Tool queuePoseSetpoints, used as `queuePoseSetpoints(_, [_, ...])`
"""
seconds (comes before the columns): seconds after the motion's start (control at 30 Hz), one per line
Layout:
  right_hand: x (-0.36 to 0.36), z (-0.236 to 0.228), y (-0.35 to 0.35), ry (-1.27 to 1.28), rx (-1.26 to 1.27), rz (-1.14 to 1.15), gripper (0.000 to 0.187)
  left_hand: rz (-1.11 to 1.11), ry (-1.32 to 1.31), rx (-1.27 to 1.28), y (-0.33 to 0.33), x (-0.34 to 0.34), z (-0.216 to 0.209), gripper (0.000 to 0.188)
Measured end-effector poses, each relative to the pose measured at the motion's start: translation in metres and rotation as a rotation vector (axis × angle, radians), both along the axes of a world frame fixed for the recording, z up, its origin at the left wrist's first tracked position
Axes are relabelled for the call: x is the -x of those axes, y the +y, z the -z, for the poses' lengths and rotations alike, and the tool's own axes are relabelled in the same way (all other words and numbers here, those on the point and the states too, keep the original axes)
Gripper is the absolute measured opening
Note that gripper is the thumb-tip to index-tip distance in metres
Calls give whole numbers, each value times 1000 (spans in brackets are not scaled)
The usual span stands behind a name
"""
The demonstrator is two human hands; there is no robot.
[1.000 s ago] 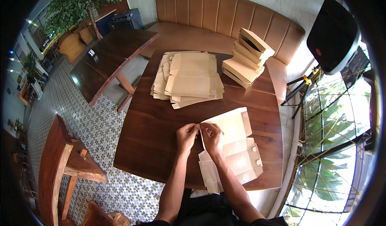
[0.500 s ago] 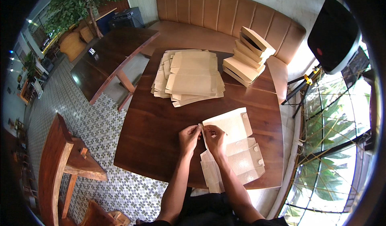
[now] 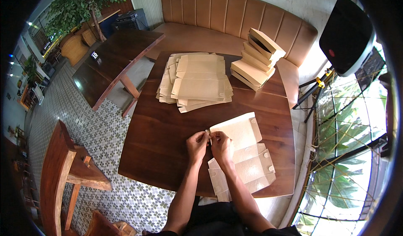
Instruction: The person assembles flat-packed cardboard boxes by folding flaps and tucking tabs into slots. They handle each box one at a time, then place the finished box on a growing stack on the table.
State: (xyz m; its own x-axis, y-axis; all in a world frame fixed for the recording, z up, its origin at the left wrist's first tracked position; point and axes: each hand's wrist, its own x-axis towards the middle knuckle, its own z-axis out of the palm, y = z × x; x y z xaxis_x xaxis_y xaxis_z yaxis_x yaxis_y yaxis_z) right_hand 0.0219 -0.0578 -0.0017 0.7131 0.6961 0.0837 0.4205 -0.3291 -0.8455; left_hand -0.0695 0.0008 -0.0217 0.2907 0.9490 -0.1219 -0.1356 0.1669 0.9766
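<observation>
An unfolded cardboard box blank (image 3: 255, 169) lies on the dark wooden table (image 3: 159, 148), its upper panel and side flaps spread out. My left hand (image 3: 197, 145) and my right hand (image 3: 221, 145) meet at the blank's left edge, fingers closed in a pinch on a small flap there. The fingers hide most of that flap. My right forearm crosses over the lower left part of the blank. Beyond my hands sits a pile of flat cardboard blanks (image 3: 199, 78). To its right rises a leaning stack of folded cardboard boxes (image 3: 253, 71).
A brown padded bench (image 3: 239, 17) curves behind the table. At the right stands a black speaker (image 3: 347, 34) on a tripod, beside a window with plants outside. Another dark table (image 3: 115, 53) is at the far left, and a wooden chair (image 3: 58, 173) stands nearer on the patterned floor.
My right hand's fingers have curled tighter at the blank's left edge, next to my left hand. The blank, pile and stack keep their places on the table; the view has shifted slightly.
</observation>
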Motion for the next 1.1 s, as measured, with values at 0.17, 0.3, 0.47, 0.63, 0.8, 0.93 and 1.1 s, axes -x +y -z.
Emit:
queuePoseSetpoints(0.17, [-3, -2, -1, 98, 5, -6, 19, -18, -16, -16, -2, 0, 1, 20])
queuePoseSetpoints(0.3, [-7, -1, -3, 155, -58, -51, 19, -38, -33, -18, -2, -2, 3, 21])
queuePoseSetpoints(0.47, [-18, 12, -13, 163, -202, -184, 18, -12, -62, 35, 1, 3, 4, 28])
queuePoseSetpoints(0.63, [-40, 13, 1, 315, -290, -216, 26, 28, -37, 29, 3, 8, 2, 32])
queuePoseSetpoints(0.8, [-63, -3, 12, 409, -10, -439, 25, 86, -57, 17, 5, 10, -1, 32])
queuePoseSetpoints(0.93, [-67, 0, 15, 593, -32, -456, 19, 117, -41, 27, 8, 12, -2, 31])
queuePoseSetpoints(1.1, [-73, 7, 17, 489, -12, -518, 20, 199, 32, 20, 16, 16, -2, 28])
